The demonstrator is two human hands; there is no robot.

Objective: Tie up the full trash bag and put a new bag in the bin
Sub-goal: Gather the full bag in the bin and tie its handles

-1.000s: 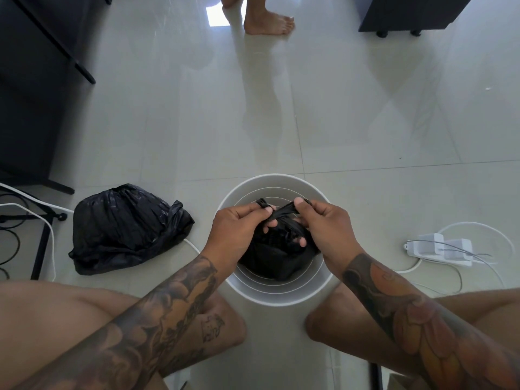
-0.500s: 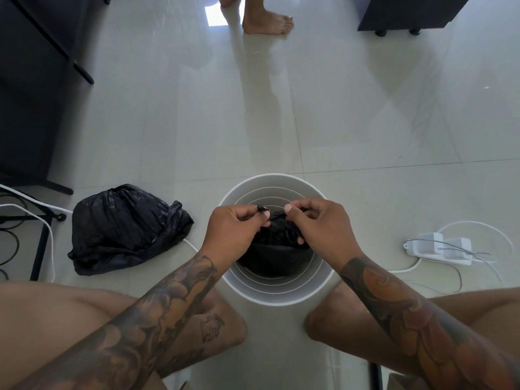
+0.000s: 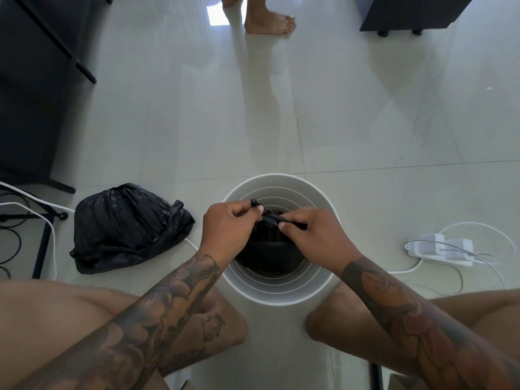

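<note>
Right over the white bin (image 3: 281, 291), between the person's bare knees, both hands are busy with a black bag (image 3: 267, 254) that sits down inside it. The left hand (image 3: 228, 226) has its grip pinched on one twisted end of the bag's mouth, with a little nub of plastic poking up past the thumb. The right hand (image 3: 312, 232) is pinched on the other twisted strand, pulling it across toward the left. Looks to me like the knot is mid-tie, not snugged down yet.

Handling-wise, this is thin, floppy plastic, a bit slick, and it seems light since it only fills the bottom of the bin. I'd keep hold right at the twisted ears near the mouth, since the plastic is bunched up and stronger there. Grabbing the loose sides would probably just stretch or tear it.

Off to the left on the floor lies a second black bag (image 3: 126, 226), crumpled, just beside a white cable. To the right sits a white power strip (image 3: 441, 249) with plugs in it. Farther out across the tiles someone else's bare foot (image 3: 267, 21) is standing, with dark furniture at both far corners.
</note>
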